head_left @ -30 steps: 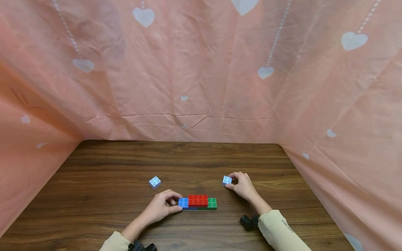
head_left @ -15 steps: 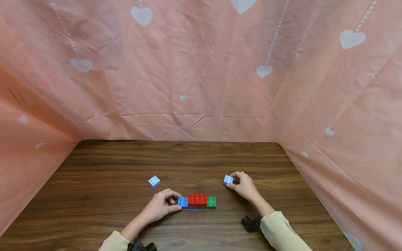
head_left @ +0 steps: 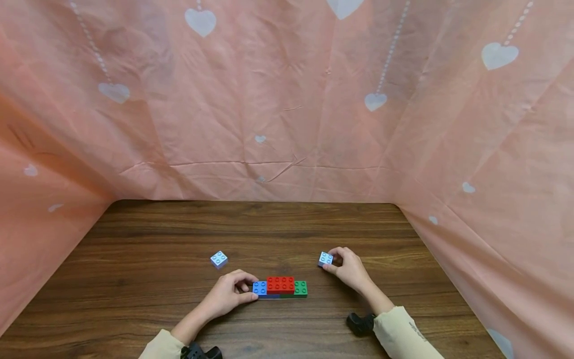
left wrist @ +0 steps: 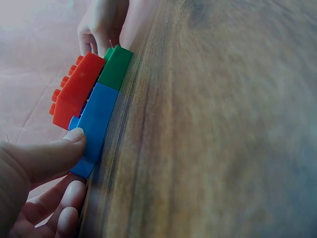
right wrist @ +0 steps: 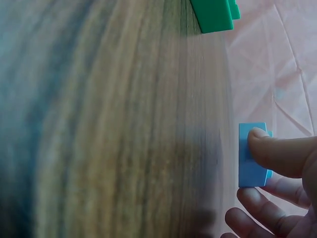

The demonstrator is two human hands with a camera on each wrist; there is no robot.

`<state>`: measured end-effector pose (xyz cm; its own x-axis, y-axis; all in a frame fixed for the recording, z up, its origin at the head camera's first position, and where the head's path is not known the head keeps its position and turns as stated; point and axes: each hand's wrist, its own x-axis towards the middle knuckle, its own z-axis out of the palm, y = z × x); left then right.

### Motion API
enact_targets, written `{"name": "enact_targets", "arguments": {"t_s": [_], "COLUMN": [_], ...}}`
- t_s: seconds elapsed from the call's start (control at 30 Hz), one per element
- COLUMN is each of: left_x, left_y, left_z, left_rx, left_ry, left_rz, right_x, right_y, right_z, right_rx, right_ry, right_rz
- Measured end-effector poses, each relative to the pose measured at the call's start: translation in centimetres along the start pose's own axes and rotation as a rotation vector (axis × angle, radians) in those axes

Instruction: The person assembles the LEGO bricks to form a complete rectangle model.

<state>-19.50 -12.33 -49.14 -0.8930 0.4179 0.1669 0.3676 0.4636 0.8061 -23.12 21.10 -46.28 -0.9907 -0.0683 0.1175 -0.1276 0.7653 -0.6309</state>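
In the head view my left hand [head_left: 226, 295] pinches the blue end of a built row of toy building bricks, thumb in front. The row has a blue brick [left wrist: 96, 124] and a green brick [left wrist: 116, 68] end to end, with a red brick [head_left: 280, 284] bridging both on top. To the right, my right hand [head_left: 351, 269] pinches a small light blue brick [right wrist: 252, 156] between thumb and fingers, studs up. Whether this brick touches the table is hard to tell. A second light blue brick [head_left: 219, 259] lies alone, beyond my left hand.
The wood-grain table [head_left: 260, 229] is walled by a pink curtain [head_left: 251, 109] with white hearts at the back and sides. Black wrist devices [head_left: 360, 324] sit by both beige sleeves [head_left: 405, 333].
My right hand has shifted very slightly to the right with its light blue brick, which tilted a little on the way. My left hand keeps its hold on the brick row. The view drifts slightly.
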Motion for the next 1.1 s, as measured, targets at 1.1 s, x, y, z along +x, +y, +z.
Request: {"name": "enact_targets", "arguments": {"t_s": [1.1], "left_x": [0.0], "left_y": [0.2], "left_z": [-0.1], "left_rx": [0.001], "left_ry": [0.005], "left_rz": [-0.008], "right_x": [-2.9], "right_y": [-2.6], "right_z": [0.2], "right_rx": [0.092], "right_ry": [-0.063], "right_rz": [-0.22]}}
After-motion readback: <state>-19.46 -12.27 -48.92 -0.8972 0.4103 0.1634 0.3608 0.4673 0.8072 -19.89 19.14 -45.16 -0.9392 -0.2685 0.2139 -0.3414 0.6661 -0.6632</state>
